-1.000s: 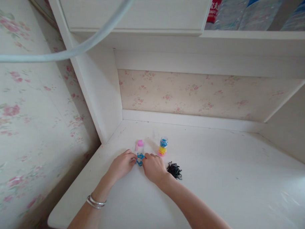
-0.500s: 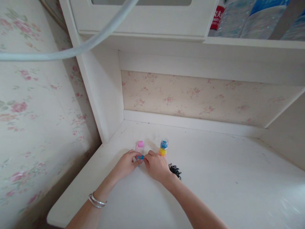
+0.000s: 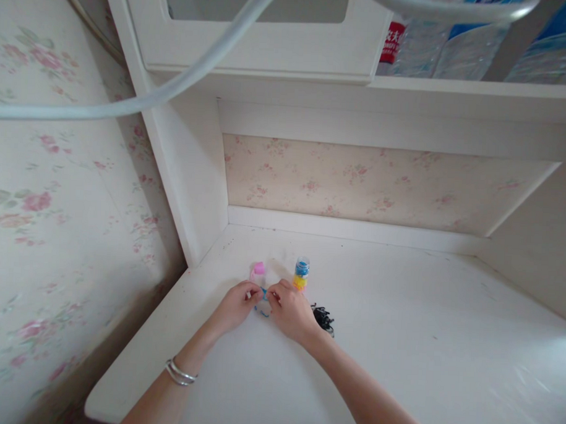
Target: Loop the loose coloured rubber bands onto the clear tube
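Observation:
My left hand (image 3: 239, 302) and my right hand (image 3: 289, 308) meet above the white desk, fingertips pinched on a small blue elastic band (image 3: 264, 292) stretched between them. Its exact form is partly covered by the fingers. Below the fingertips, small blue loose bits (image 3: 263, 313) show on the desk. Just behind my right hand stands a clear jar (image 3: 302, 266) with blue and yellow contents, its lower part hidden by that hand. A tangled pile of black bands (image 3: 323, 318) lies beside my right wrist. Behind my left hand sits a pink item (image 3: 259, 268), partly covered.
The white desk (image 3: 390, 339) runs under a shelf unit, with a side panel (image 3: 198, 178) at the left. Plastic-wrapped bottles (image 3: 469, 48) occupy the upper right shelf. A white curved tube (image 3: 176, 84) crosses the upper view close to the camera.
The fingertips have shifted on the blue band, which now shows as a thinner piece between them. More blue bits are visible beneath the hands. The camera view has tilted and shifted slightly.

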`<state>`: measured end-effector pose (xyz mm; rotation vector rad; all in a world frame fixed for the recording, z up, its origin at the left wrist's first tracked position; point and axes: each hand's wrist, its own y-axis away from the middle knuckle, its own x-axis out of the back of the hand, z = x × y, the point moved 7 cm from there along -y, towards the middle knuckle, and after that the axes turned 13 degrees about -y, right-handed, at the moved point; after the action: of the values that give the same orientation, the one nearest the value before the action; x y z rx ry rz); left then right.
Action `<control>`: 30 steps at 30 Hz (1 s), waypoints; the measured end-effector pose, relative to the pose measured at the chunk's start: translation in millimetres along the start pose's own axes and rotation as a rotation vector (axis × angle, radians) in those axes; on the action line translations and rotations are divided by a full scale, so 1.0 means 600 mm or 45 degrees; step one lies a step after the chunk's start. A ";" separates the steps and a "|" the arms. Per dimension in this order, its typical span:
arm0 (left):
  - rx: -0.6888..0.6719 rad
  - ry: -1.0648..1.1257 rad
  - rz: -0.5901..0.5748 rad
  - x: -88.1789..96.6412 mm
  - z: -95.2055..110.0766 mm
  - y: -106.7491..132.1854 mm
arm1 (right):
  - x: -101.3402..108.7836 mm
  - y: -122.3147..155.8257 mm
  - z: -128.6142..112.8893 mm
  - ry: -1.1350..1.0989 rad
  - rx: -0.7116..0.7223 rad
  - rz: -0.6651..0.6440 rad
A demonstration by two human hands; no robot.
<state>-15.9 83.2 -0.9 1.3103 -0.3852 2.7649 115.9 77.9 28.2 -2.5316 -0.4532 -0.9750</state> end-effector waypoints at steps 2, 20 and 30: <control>0.001 0.030 0.000 0.000 0.004 0.000 | -0.001 0.002 0.004 -0.019 -0.007 0.015; -0.213 -0.501 -0.203 -0.027 0.016 0.030 | 0.214 -0.021 0.041 0.283 0.057 0.274; -0.122 -0.538 -0.107 -0.014 0.006 0.026 | 0.195 -0.048 0.024 0.502 0.037 0.099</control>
<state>-10.4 67.6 -8.0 1.8352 -0.4621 2.3565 194.4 128.0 106.1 -2.2346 -0.2462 -1.3832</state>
